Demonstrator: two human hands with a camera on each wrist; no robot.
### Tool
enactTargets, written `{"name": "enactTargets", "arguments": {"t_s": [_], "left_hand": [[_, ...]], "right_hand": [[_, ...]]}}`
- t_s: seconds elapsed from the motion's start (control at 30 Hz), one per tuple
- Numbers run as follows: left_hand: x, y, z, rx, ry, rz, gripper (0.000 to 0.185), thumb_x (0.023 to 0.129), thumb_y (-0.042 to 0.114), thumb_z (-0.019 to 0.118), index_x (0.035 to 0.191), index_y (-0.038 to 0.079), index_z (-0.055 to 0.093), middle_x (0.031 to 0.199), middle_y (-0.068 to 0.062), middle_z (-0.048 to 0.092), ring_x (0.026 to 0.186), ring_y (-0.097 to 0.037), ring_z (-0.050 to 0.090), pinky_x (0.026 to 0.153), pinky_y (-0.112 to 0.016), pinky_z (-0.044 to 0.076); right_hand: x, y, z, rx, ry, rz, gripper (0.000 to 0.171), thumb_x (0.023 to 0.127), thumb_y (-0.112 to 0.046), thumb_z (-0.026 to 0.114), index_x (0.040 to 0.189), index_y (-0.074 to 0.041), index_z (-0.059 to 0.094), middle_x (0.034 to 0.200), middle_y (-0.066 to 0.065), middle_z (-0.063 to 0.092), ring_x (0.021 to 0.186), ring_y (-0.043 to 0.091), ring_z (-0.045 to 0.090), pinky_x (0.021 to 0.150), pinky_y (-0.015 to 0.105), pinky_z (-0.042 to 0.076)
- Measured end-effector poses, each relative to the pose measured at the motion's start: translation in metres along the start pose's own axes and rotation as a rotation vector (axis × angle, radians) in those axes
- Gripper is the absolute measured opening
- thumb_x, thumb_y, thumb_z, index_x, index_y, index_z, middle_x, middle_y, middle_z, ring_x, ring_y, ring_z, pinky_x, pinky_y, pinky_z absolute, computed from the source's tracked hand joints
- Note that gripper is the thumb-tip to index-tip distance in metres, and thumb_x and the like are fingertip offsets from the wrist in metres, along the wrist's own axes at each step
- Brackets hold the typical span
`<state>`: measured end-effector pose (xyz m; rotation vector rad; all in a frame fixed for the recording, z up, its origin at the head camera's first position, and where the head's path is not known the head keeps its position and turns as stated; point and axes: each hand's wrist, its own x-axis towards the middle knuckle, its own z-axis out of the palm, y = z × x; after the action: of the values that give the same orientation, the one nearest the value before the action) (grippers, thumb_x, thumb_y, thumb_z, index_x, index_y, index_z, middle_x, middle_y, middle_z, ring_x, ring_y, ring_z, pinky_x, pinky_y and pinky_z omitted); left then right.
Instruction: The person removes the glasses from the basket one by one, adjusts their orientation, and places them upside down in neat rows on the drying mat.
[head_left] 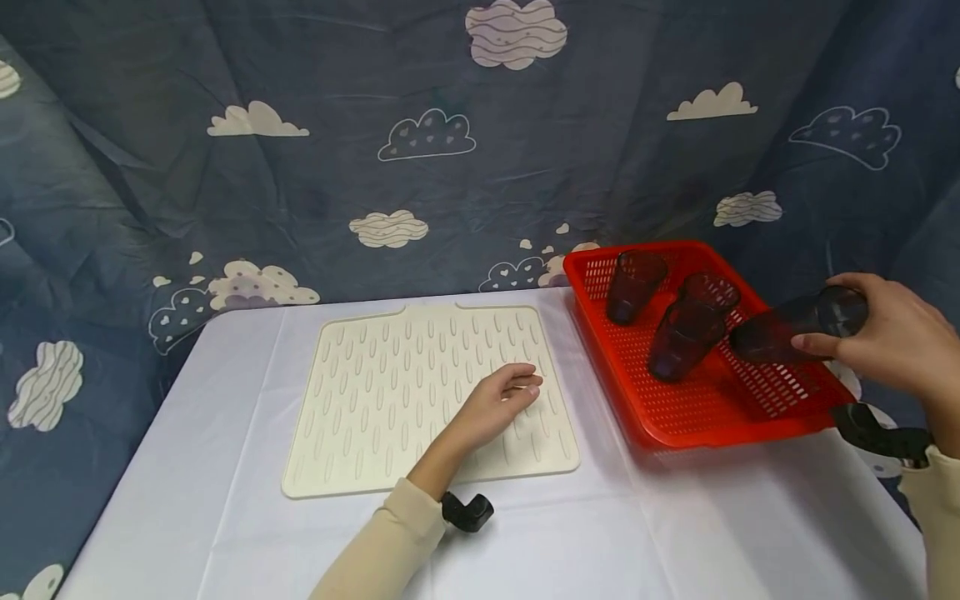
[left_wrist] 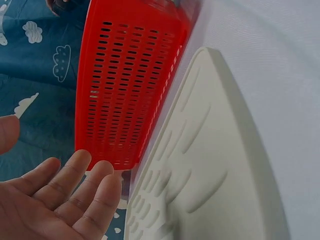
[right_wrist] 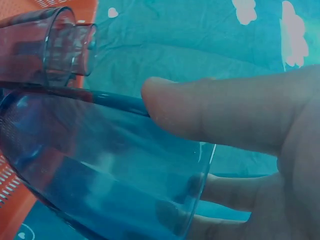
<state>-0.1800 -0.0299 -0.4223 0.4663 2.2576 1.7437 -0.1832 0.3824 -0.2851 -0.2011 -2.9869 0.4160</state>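
Head view is showing the right hand (head_left: 892,337) gripping a dark translucent plastic cup (head_left: 798,323) round its rim end, thumb & fingers curled on it, cup lying nearly sideways in the air above the right edge of the red perforated plastic basket (head_left: 720,400), base pointing left toward the other cups. Three more dark translucent tumblers (head_left: 678,312) are sitting in the basket, leaning, two of them touching. Left hand (head_left: 498,404) is resting flat w/ relaxed fingers on the cream ribbed silicone drying mat (head_left: 360,400), holding nothing; the mat is lying on the white tablecloth-covered table (head_left: 675,517), just left of the basket but apart from it. Right wrist view is showing the thumb (right_wrist: 210,107) pressing across the cup wall (right_wrist: 100,165) and fingers wrapping underneath, so the hold is looking firm, not a fingertip pinch. Left wrist view is showing open fingers (left_wrist: 75,195) beside the basket's side wall (left_wrist: 130,85) and the mat's rounded corner (left_wrist: 210,125). Judging the step as lifting this cup clear of the basket: to do it well, probably keeping the wrap round the wall, raising it enough to clear the basket rim & the leaning cups before swinging left, turning it level w/o squeezing the thin plastic. Left hand is likely best kept pressing the mat so it isn't sliding on the cloth
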Motion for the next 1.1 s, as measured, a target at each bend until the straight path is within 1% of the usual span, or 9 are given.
{"name": "enactTargets", "arguments": {"t_s": [0.1,0.2,0.3,0.43,0.57,0.63,0.73,0.87,1.1], "left_hand": [[-0.001,0.003,-0.002,-0.008,0.004,-0.005,0.044,0.102,0.025,0.054,0.142,0.007,0.05,0.136,-0.011,0.063,0.125,-0.028,0.06,0.107,-0.041,0.048],[0.0,0.004,-0.003,-0.023,0.006,-0.009,0.044,0.102,0.026,0.054,0.142,0.008,0.05,0.136,-0.011,0.063,0.126,-0.027,0.06,0.107,-0.04,0.048],[0.0,0.006,-0.004,-0.037,0.007,-0.013,0.045,0.102,0.025,0.054,0.142,0.007,0.049,0.137,-0.011,0.063,0.127,-0.027,0.059,0.108,-0.041,0.048],[0.002,0.008,-0.004,-0.048,0.002,0.002,0.046,0.102,0.023,0.054,0.143,0.004,0.048,0.138,-0.013,0.061,0.128,-0.029,0.058,0.109,-0.041,0.048],[0.003,0.008,-0.002,-0.051,0.007,0.012,0.045,0.102,0.022,0.054,0.142,0.004,0.049,0.137,-0.014,0.062,0.127,-0.03,0.059,0.107,-0.04,0.049],[0.003,0.008,-0.001,-0.054,0.012,0.008,0.044,0.101,0.022,0.055,0.142,0.005,0.05,0.136,-0.013,0.063,0.126,-0.029,0.06,0.106,-0.04,0.05],[0.004,0.007,0.0,-0.065,0.012,0.006,0.043,0.101,0.023,0.055,0.141,0.007,0.051,0.136,-0.014,0.063,0.125,-0.028,0.06,0.106,-0.037,0.05],[0.004,0.007,0.002,-0.068,0.007,0.011,0.044,0.101,0.024,0.055,0.141,0.006,0.05,0.137,-0.015,0.062,0.126,-0.029,0.059,0.106,-0.036,0.05],[0.001,0.009,-0.001,-0.051,0.018,-0.007,0.043,0.102,0.025,0.055,0.141,0.009,0.051,0.137,-0.01,0.063,0.128,-0.027,0.059,0.108,-0.038,0.048]], "right_hand": [[-0.002,-0.003,-0.001,0.018,0.018,0.005,0.086,0.082,-0.018,0.074,0.144,0.016,0.025,0.132,0.045,0.03,0.111,0.06,0.031,0.092,0.08,0.033],[-0.005,-0.007,-0.004,0.036,0.03,0.017,0.09,0.083,-0.018,0.075,0.148,0.014,0.022,0.139,0.045,0.029,0.112,0.06,0.031,0.092,0.08,0.035],[-0.008,-0.013,-0.007,0.044,0.051,0.021,0.09,0.086,-0.019,0.074,0.151,0.011,0.019,0.143,0.043,0.028,0.115,0.059,0.031,0.095,0.079,0.033],[-0.011,-0.02,-0.009,0.049,0.095,-0.001,0.086,0.088,-0.017,0.073,0.15,0.011,0.021,0.136,0.043,0.033,0.116,0.059,0.031,0.098,0.078,0.029],[-0.008,-0.015,-0.006,0.069,0.118,-0.02,0.088,0.087,-0.021,0.074,0.152,0.009,0.021,0.135,0.042,0.035,0.117,0.059,0.032,0.099,0.078,0.028],[-0.004,-0.01,-0.001,0.077,0.13,-0.027,0.089,0.088,-0.025,0.073,0.153,0.007,0.02,0.136,0.041,0.036,0.117,0.058,0.034,0.098,0.078,0.03],[-0.003,-0.01,0.0,0.101,0.14,-0.049,0.09,0.088,-0.025,0.074,0.154,0.006,0.02,0.136,0.041,0.037,0.115,0.057,0.036,0.094,0.078,0.034],[-0.011,-0.025,-0.008,0.126,0.134,-0.075,0.09,0.085,-0.017,0.075,0.153,0.008,0.021,0.137,0.042,0.036,0.112,0.06,0.037,0.091,0.079,0.036],[-0.024,-0.053,-0.016,0.13,0.128,-0.119,0.09,0.085,-0.018,0.077,0.154,0.003,0.023,0.143,0.04,0.035,0.112,0.058,0.038,0.093,0.08,0.031]]}}
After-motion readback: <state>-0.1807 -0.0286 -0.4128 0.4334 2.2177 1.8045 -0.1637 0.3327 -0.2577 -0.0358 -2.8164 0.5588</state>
